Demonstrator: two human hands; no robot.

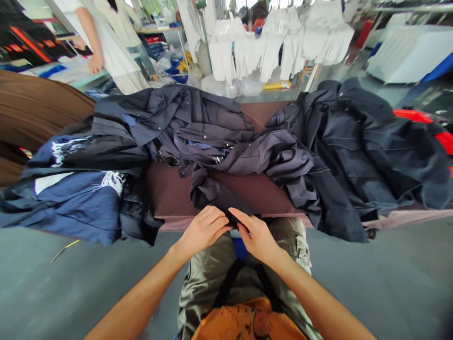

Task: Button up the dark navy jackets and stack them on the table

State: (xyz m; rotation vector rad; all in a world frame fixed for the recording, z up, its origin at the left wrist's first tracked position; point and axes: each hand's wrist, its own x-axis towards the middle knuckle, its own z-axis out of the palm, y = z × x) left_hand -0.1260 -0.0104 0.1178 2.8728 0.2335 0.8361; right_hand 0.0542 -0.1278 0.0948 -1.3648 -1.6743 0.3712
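Note:
My left hand (203, 231) and my right hand (256, 237) meet at the near edge of a brown table (170, 198). Both pinch the edge of a dark grey work jacket (219, 191), whose fabric runs up from my fingers onto the tabletop. Beyond it, more dark jackets with metal snaps lie in a loose heap (348, 151) that spreads to the right. On the left lie folded navy garments with white prints (74, 203). Neither hand touches those.
A person in a pale coat (109, 52) stands beyond the table at the upper left. White garments (276, 45) hang at the back. A roll of brown cloth (31, 113) sits at the left, and a red garment (421, 115) shows at the right. Grey floor (78, 288) lies below.

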